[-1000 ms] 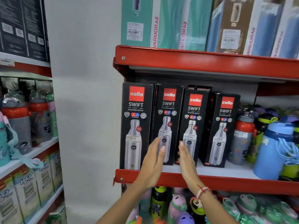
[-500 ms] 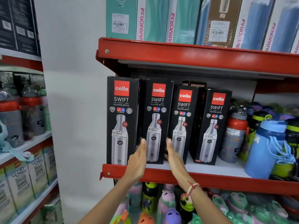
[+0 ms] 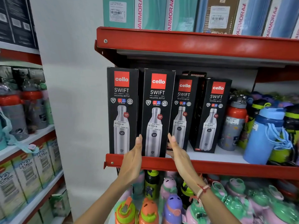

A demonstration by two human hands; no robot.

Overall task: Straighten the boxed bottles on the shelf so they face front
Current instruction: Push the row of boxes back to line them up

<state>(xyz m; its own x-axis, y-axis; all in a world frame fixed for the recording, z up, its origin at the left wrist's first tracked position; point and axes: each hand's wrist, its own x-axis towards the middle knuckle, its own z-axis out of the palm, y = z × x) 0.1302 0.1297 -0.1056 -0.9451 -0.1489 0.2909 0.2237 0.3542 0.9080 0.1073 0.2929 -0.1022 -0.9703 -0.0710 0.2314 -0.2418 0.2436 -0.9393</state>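
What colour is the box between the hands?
Black, with a red logo patch, on the box in the head view.

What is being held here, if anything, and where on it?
The second boxed bottle from the left, pressed between the left hand and right hand on its lower side edges.

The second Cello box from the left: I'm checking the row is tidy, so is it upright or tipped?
Upright. The second box stands at the shelf lip, front panel outward, left hand and right hand flat against its sides.
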